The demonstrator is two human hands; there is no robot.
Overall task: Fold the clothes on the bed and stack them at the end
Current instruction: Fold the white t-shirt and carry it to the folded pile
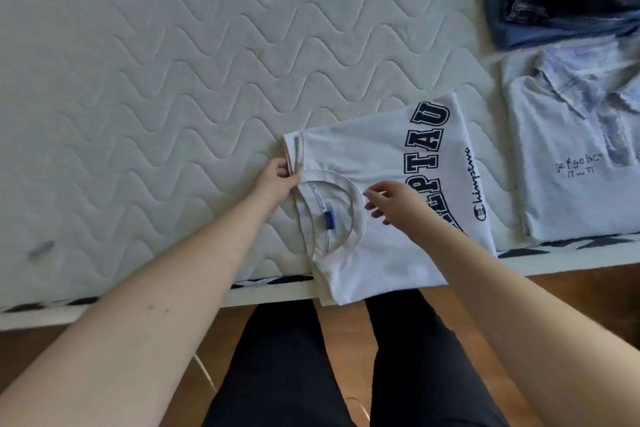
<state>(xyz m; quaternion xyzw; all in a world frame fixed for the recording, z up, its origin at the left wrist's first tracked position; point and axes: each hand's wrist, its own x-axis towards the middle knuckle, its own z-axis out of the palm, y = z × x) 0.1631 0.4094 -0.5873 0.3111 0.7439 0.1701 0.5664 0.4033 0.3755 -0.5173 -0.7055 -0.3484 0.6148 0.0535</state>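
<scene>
A folded white T-shirt is laid at the near edge of the bed, one corner overhanging. Its sleeve fold is pinched by the left hand; the right hand is held over it, fingers loose.

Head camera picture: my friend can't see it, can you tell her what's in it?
A person's left hand pinches the edge of a folded white T-shirt on a quilted mattress, right hand hovering above it. Folded clothes lie to the right.
</scene>
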